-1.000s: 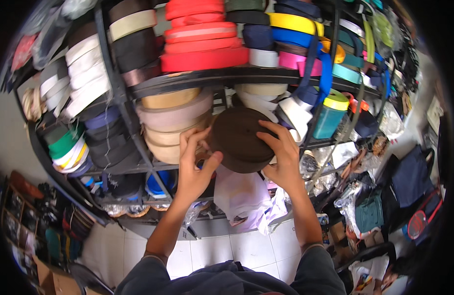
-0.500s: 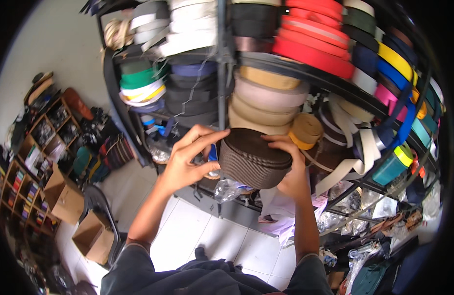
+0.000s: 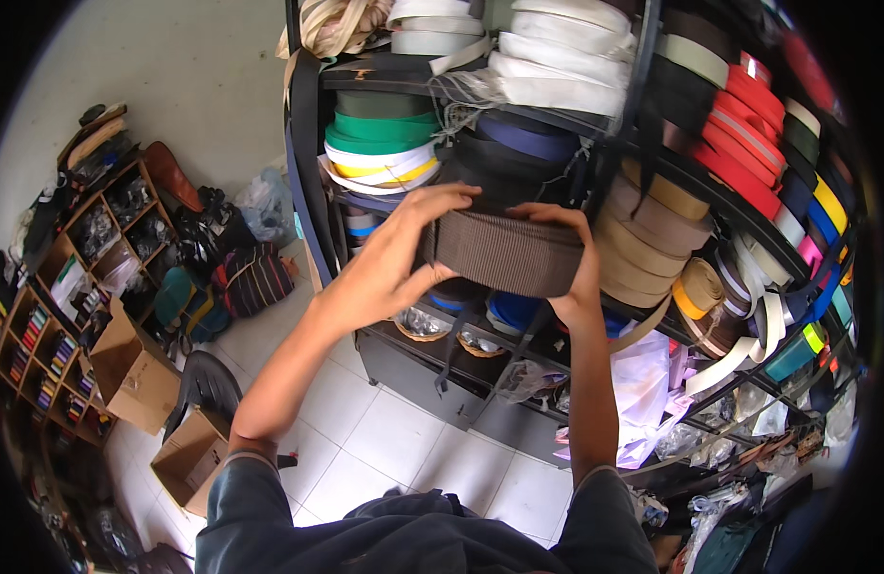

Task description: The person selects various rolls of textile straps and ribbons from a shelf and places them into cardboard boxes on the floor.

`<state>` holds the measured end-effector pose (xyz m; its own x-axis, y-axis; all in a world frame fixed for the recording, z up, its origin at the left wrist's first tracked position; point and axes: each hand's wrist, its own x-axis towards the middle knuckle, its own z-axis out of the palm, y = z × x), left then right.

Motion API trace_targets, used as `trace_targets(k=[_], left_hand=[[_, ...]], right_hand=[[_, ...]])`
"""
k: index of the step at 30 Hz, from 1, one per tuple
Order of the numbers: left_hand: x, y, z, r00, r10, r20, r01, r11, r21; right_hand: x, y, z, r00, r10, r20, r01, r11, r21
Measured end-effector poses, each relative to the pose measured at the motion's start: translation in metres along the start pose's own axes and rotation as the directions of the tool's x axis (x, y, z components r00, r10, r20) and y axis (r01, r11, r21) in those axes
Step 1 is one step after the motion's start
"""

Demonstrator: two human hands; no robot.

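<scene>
Between both palms, in front of the shelf, I hold a thick roll of dark brown ribbed webbing [image 3: 507, 253]. My left hand [image 3: 404, 253] grips its left end, fingers over the top and thumb at the lower side. On the opposite end, my right hand [image 3: 574, 251] has its fingers curled over the top edge and side. Right behind the roll is a stack of black webbing rolls [image 3: 499, 172], partly hidden by it. Beige webbing rolls [image 3: 648, 239] are piled just right of my right hand. Left of them, green and white rolls [image 3: 380, 139] sit above my left hand.
A black metal shelf [image 3: 609, 124] spans the view, with white rolls [image 3: 562, 57] and red rolls [image 3: 743, 134] on it. Low on it are small baskets [image 3: 418, 325] and a lilac bag [image 3: 643, 392]. Cardboard boxes [image 3: 136, 368] and a black chair [image 3: 210, 378] stand at left.
My view has turned left, so the shelf appears shifted to the right. The brown roll, still between both hands, now lies before the black rolls instead of below the beige ones.
</scene>
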<state>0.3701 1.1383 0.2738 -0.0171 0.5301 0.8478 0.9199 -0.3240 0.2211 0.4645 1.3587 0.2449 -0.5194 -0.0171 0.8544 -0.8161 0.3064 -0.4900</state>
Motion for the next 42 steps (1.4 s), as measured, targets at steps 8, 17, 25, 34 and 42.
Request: trace_targets(k=[8,17,25,34,42], left_hand=[[-0.006,-0.058,-0.100,0.985,0.067,-0.160,0.016,0.885,0.466],[0.077,-0.184,-0.194,0.962,0.242,-0.125,0.023,0.385,0.923],[0.107,-0.266,-0.180,0.998,0.057,-0.031,0.016,0.256,0.966],[0.125,-0.258,-0.196,0.933,-0.266,0.242,-0.031,0.611,0.791],[0.065,-0.225,-0.172,0.993,-0.005,-0.118,0.093,0.645,0.758]], right_hand=[[0.049,0.041,0.071,0.974,0.182,-0.132,-0.161,0.975,0.155],[0.047,0.070,0.081,0.971,0.226,-0.080,-0.223,0.974,0.039],[0.059,0.077,0.072,0.987,0.160,0.031,-0.158,0.986,-0.048],[0.057,0.110,0.073,0.969,0.160,0.186,-0.163,0.987,-0.002],[0.066,0.145,0.143,0.956,0.165,0.244,-0.210,0.962,0.174]])
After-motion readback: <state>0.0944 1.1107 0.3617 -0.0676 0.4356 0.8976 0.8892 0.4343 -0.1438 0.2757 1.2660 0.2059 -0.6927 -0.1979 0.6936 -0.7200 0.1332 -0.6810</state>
